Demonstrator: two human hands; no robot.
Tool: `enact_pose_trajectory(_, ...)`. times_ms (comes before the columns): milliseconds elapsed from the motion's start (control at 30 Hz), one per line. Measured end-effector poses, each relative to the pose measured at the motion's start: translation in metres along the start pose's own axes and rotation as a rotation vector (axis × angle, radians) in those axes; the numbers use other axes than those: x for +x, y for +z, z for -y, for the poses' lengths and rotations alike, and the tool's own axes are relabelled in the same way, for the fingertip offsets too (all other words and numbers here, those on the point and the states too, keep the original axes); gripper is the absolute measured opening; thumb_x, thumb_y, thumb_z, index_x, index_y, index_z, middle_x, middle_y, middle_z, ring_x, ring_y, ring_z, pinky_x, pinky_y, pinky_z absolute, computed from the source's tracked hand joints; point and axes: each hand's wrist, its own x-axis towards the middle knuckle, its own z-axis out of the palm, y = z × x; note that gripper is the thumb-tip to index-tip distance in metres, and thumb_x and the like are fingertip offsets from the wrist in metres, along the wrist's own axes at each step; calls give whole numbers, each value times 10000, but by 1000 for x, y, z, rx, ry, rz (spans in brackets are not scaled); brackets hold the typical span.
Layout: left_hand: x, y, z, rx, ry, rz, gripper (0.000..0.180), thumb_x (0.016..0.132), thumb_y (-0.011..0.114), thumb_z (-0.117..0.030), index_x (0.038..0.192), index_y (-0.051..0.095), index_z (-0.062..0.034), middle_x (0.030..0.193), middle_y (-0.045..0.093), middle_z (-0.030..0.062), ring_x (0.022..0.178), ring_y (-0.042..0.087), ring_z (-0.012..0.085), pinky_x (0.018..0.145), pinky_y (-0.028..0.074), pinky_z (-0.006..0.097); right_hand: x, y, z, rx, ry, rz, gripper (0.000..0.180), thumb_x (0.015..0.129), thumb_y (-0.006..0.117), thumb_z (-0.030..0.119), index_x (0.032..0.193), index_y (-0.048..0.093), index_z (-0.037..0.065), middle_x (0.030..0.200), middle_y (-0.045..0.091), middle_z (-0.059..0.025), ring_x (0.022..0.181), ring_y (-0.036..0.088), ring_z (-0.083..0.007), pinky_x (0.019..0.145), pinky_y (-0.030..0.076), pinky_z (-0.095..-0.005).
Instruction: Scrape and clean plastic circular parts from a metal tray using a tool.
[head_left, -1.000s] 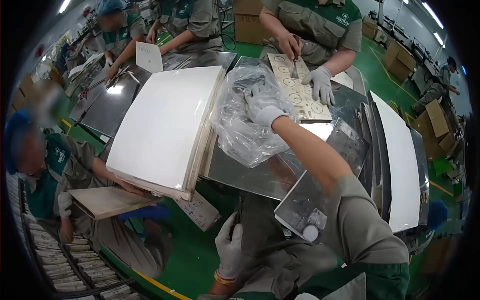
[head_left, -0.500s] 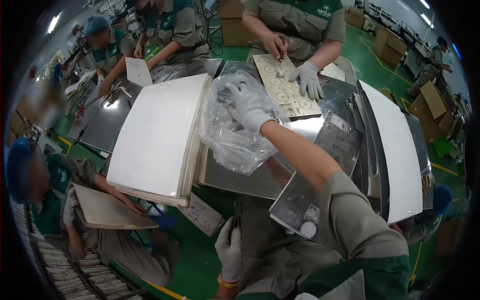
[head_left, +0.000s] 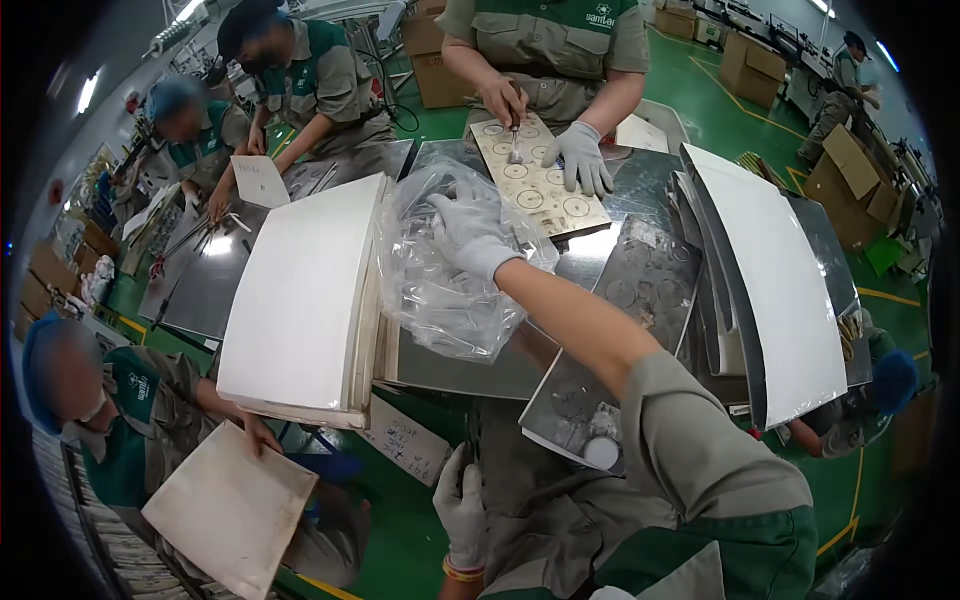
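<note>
My right hand (head_left: 468, 232), in a pale glove, reaches across the table into a crumpled clear plastic bag (head_left: 450, 325). Its fingers curl into the loose film, and their tips are partly hidden. Clear pieces show dimly inside the bag. Low in front of my body, my gloved left hand (head_left: 461, 510) is closed around a slim dark tool (head_left: 473, 432) whose kind I cannot make out. Beneath my right forearm lies a grey, scuffed plate (head_left: 570, 400) with a round white piece (head_left: 601, 453) near its front corner.
A stack of white boards (head_left: 300, 300) stands left of the bag, another (head_left: 765, 290) to the right. Opposite, a co-worker brushes a plate with circles (head_left: 540, 190). A person at left holds a pale board (head_left: 232, 510). A handwritten card (head_left: 405, 440) lies below the table edge.
The view has shifted slightly. My right hand stays at the bag with its fingers changed a little; my left hand keeps its place. The person at left has tilted the pale board downward.
</note>
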Motion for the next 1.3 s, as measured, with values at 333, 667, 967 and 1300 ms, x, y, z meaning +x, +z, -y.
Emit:
enact_pose_trajectory(333,-12,5,-9,17,-3,25,335,926,556,-50,1241,568,66,1091,628,84,869,573,92,765,477,213,-6,-38,-63,401,498,-125,362,924,500,275,1259,550,149,1110,649,-201,1038,614,-365,895,464,-420)
enact_pose_trajectory(667,3,12,4,82,127,109,347,908,596,-98,1206,580,79,1154,652,195,1053,631,232,907,477,305,-55,-62,-127,-96,383,330,405,909,454,362,1202,606,127,1144,649,-173,1069,610,-353,906,474,-429)
enact_pose_trajectory(967,11,9,10,95,222,129,358,907,608,-158,1216,586,23,1146,647,205,1082,632,278,910,473,310,-79,-46,-158,55,330,57,415,958,468,372,1282,571,135,1157,649,-168,1084,616,-321,907,471,-382)
enact_pose_trajectory(1300,1,8,15,56,228,60,370,915,614,-173,1229,580,20,1160,646,195,1081,632,261,914,475,307,-78,-62,-119,716,183,-284,154,856,698,92,857,555,33,765,545,25,704,479,-55,645,414,-213)
